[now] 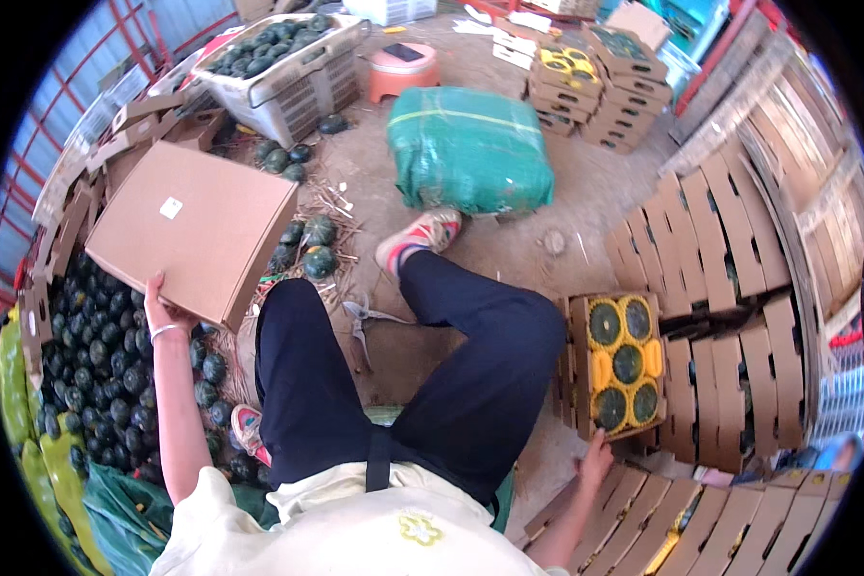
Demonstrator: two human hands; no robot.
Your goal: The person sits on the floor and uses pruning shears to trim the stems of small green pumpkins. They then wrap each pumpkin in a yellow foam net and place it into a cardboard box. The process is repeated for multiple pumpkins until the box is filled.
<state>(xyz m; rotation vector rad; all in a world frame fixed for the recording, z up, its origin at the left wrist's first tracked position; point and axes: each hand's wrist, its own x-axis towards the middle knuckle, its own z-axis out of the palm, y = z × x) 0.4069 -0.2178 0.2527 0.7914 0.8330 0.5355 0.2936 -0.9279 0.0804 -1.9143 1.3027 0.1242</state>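
My left hand (164,309) grips the near edge of a flat brown cardboard box (202,216), its thumb on top. The box looks closed, has a small white label, and is tilted above a heap of dark green round fruits (96,355), squashes or small melons. On the right, my right hand (593,465) reaches the near edge of an open carton (656,418), fingers apart, one fingertip at its rim. Inside that carton sit several green fruits (627,365) in yellow foam nets. The carton rests on other cartons.
Grey shears (363,322) lie on the floor between my legs. Ahead are a green wrapped bale (470,149), a pink stool (403,72) with a phone, and a white crate (283,101) full of fruits. Stacked cartons (720,240) line the right side.
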